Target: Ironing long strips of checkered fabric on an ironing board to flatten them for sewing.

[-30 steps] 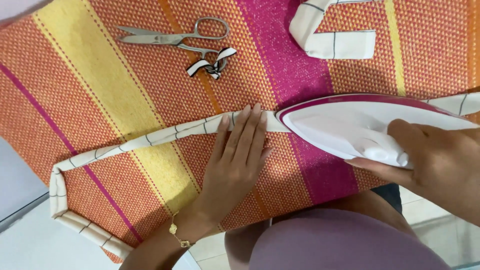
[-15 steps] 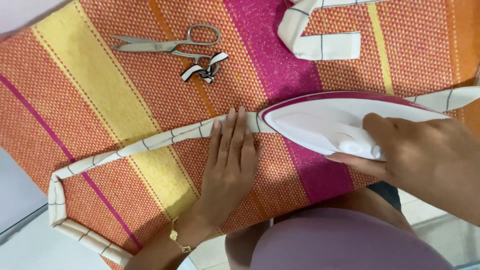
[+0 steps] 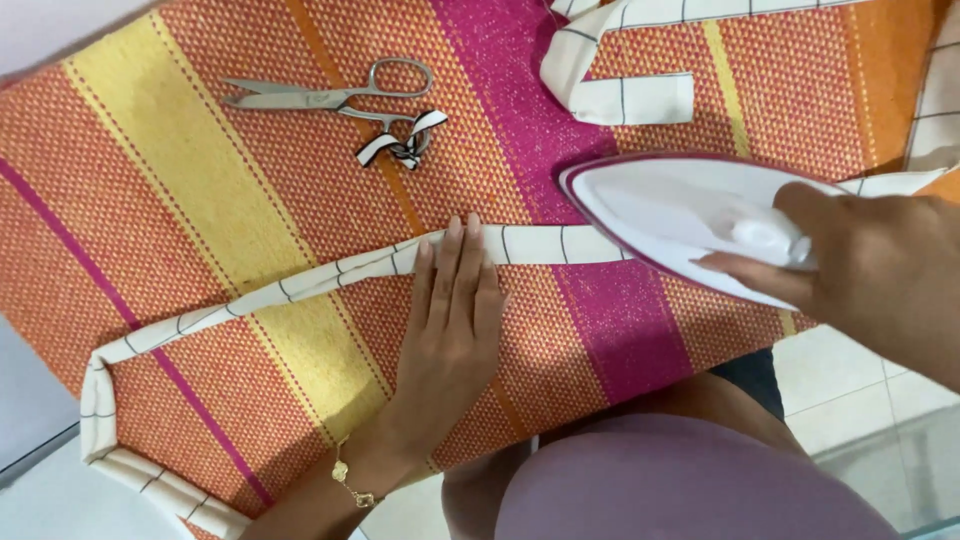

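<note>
- White iron (image 3: 680,215) sat gripped in the right hand (image 3: 870,265), on the checked fabric strip (image 3: 530,243).
- Left hand (image 3: 450,320) lay flat and open, fingertips pinning that strip.
- Scissors (image 3: 330,95) lay well apart.

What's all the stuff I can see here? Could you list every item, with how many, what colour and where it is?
Woven mat: one, orange with yellow and magenta stripes, covering the work surface.
Fabric strip: one long band, cream with thin dark lines, running across the mat, looping at the left edge and top right.
Iron: one, white with a magenta rim, on the strip at right, tip pointing left.
Scissors: one pair, silver, upper left on the mat.
Fabric scrap: one small knotted piece, cream and dark, just below the scissors' handles.
Bracelet: one, gold, on the left wrist.
Left hand: flat, fingers pressing the strip.
Right hand: gripping the iron's handle.
</note>
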